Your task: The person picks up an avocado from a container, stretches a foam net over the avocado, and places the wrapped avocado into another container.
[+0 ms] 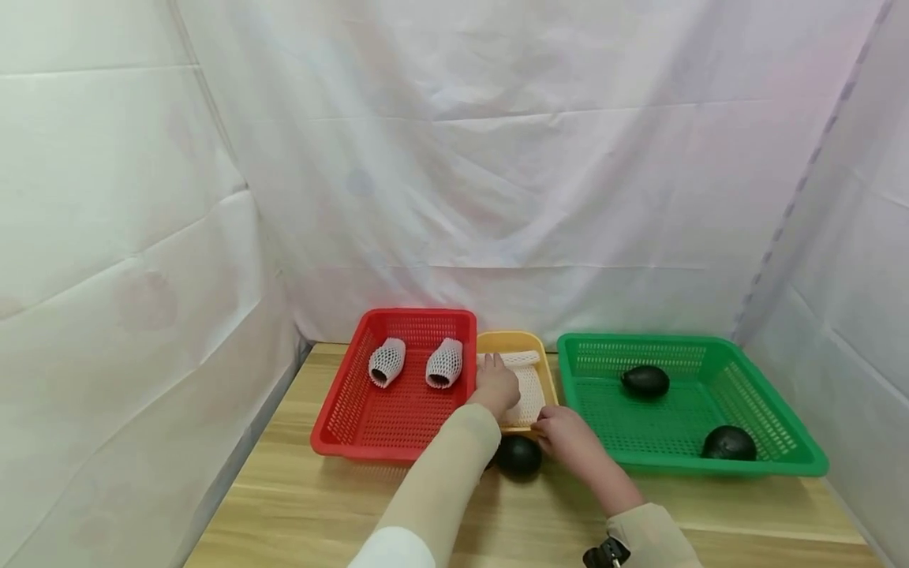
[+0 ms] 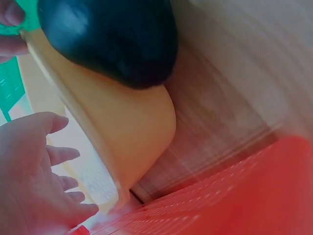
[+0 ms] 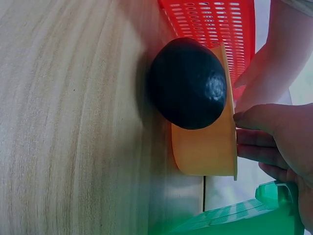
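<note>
My left hand (image 1: pixel 495 388) reaches into the small yellow basket (image 1: pixel 550 388), its fingers loosely spread beside a rolled white foam net sleeve (image 1: pixel 521 358). More white netting (image 1: pixel 529 398) lies flat below that. In the left wrist view nothing sits in the left hand's grasp. My right hand (image 1: pixel 568 438) pinches the yellow basket's near rim, thumb outside and fingers inside, as the right wrist view shows. A dark avocado (image 3: pixel 188 83) rests on the table right against the basket's front wall. Another dark edge shows beside it, mostly hidden by my left forearm.
To the left, a red basket (image 1: pixel 327 422) holds two avocados in white foam nets (image 1: pixel 387 361). A green basket (image 1: pixel 788 418) on the right holds two bare avocados (image 1: pixel 645 382). White cloth (image 1: pixel 497 197) hangs behind and at both sides of the wooden table (image 1: pixel 284 489).
</note>
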The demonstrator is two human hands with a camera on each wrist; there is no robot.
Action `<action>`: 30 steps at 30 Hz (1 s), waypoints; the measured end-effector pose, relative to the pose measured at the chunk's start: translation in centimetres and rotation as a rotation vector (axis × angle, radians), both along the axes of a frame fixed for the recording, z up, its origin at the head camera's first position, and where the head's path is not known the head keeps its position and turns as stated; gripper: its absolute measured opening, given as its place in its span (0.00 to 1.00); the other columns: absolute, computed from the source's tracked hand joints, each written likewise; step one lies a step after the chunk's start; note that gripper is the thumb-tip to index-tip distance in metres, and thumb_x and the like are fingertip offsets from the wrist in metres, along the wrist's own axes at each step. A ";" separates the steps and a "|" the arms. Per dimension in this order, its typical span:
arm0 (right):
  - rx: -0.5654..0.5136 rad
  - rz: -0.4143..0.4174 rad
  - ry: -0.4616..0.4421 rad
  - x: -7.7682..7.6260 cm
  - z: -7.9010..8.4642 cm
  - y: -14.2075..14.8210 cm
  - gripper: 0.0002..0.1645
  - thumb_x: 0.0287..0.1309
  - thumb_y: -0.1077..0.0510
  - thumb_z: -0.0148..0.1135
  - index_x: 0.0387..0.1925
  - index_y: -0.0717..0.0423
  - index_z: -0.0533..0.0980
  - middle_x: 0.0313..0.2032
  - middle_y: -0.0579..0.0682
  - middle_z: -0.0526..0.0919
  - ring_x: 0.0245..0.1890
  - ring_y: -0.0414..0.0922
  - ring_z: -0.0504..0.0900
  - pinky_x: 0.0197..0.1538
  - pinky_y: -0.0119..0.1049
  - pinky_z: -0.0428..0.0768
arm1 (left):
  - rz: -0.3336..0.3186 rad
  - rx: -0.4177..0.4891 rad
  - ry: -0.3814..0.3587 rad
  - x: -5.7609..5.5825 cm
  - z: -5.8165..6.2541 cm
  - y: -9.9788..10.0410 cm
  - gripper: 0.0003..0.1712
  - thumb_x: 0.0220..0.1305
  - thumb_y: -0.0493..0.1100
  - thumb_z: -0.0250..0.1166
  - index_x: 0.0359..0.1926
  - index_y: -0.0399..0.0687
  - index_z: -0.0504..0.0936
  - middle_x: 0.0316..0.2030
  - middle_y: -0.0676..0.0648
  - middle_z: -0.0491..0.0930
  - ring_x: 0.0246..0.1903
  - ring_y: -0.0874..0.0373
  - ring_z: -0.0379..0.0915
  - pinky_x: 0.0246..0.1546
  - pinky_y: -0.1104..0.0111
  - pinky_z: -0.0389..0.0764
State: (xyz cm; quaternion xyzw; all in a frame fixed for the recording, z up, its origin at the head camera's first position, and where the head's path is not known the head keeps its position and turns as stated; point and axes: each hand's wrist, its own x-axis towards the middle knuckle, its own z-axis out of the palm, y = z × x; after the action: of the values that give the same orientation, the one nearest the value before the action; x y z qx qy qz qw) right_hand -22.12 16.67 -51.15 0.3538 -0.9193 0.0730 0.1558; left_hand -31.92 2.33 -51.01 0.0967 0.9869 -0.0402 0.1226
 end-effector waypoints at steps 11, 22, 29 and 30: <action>-0.028 0.002 -0.019 -0.6 -0.8 -0.2 0.06 0.45 0.65 0.73 0.23 0.52 0.82 0.23 0.44 0.75 0.26 0.44 0.75 0.33 0.40 0.76 | -0.015 -0.038 0.012 -2.2 -1.4 -0.1 0.24 0.70 0.50 0.55 0.62 0.46 0.77 0.72 0.39 0.56 0.72 0.43 0.44 0.68 0.47 0.51; -0.042 0.021 0.009 -0.7 -0.7 0.0 0.06 0.43 0.64 0.74 0.22 0.53 0.83 0.22 0.44 0.74 0.24 0.44 0.75 0.31 0.39 0.75 | -0.096 0.005 0.180 -2.2 -0.8 0.1 0.11 0.69 0.45 0.60 0.49 0.54 0.84 0.44 0.48 0.78 0.45 0.52 0.72 0.52 0.51 0.73; -0.065 0.037 0.016 -0.7 -0.9 0.2 0.07 0.42 0.65 0.74 0.21 0.53 0.82 0.23 0.44 0.75 0.25 0.44 0.76 0.32 0.40 0.76 | -0.012 0.177 0.218 -1.4 1.2 0.3 0.11 0.59 0.44 0.71 0.43 0.51 0.83 0.33 0.49 0.78 0.31 0.55 0.72 0.42 0.59 0.80; -0.064 0.038 0.018 -0.8 -1.0 0.2 0.07 0.42 0.65 0.74 0.21 0.53 0.82 0.23 0.44 0.75 0.25 0.44 0.76 0.32 0.40 0.76 | -0.001 0.210 0.232 -1.3 1.5 0.2 0.10 0.59 0.43 0.71 0.42 0.50 0.83 0.32 0.50 0.78 0.30 0.55 0.72 0.41 0.61 0.80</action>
State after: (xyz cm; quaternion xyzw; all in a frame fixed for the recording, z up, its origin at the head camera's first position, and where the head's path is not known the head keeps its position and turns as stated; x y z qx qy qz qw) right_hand -22.90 16.88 -52.13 0.3667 -0.9082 0.1023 0.1741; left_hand -33.25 2.57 -49.54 0.1042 0.9932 0.0522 -0.0029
